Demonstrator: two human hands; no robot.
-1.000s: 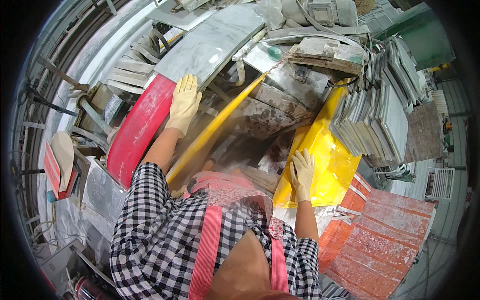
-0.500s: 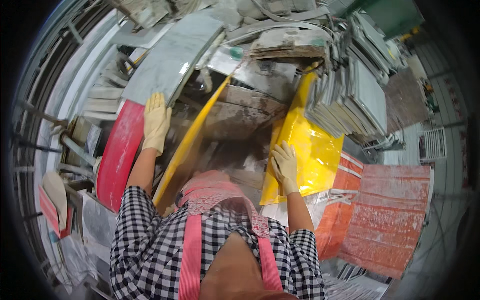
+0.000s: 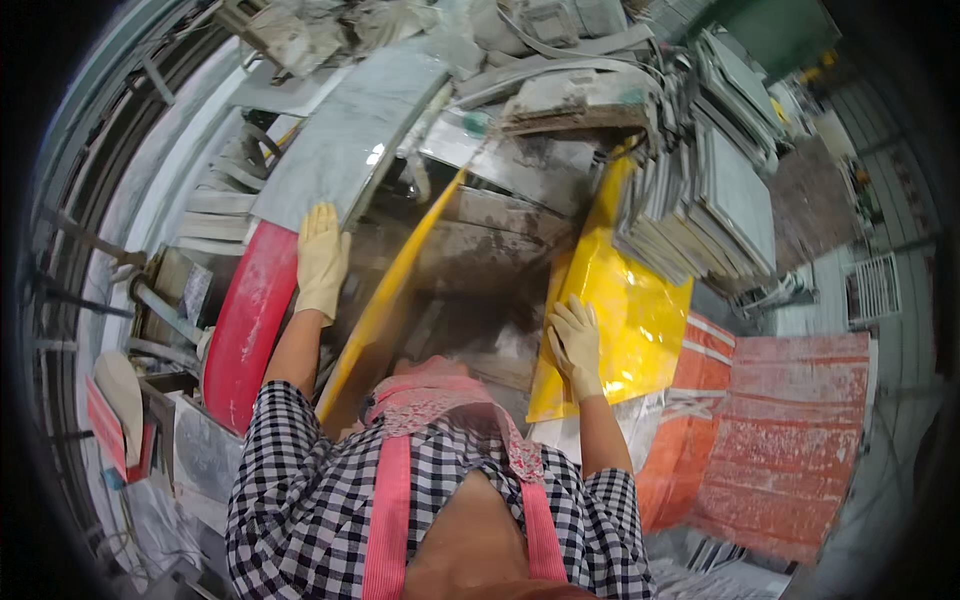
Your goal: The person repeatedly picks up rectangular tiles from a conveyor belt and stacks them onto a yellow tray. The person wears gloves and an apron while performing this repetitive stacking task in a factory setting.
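My left hand [image 3: 320,262], in a cream rubber glove, stretches its fingers flat at the near end of a long grey board [image 3: 350,135]. Close beside its wrist runs a curved red panel [image 3: 250,325]. On the right, a shiny yellow sheet [image 3: 630,320] lies under my right hand [image 3: 575,340], gloved the same way, palm down with fingers extended. A second yellow strip [image 3: 390,285] slants between my arms, its edge toward me. Neither hand grips anything.
A dark, dusty hollow [image 3: 480,290] lies between the yellow pieces. Beyond the right hand leans a stack of thin grey slabs [image 3: 700,200]. Orange sheeting [image 3: 785,430] hangs at the right. Grey straps [image 3: 560,85] and rubble-like pieces crowd the far side.
The whole scene has shifted slightly right and down in the picture. Both hands stay on almost the same spots, fingers still stretched out.
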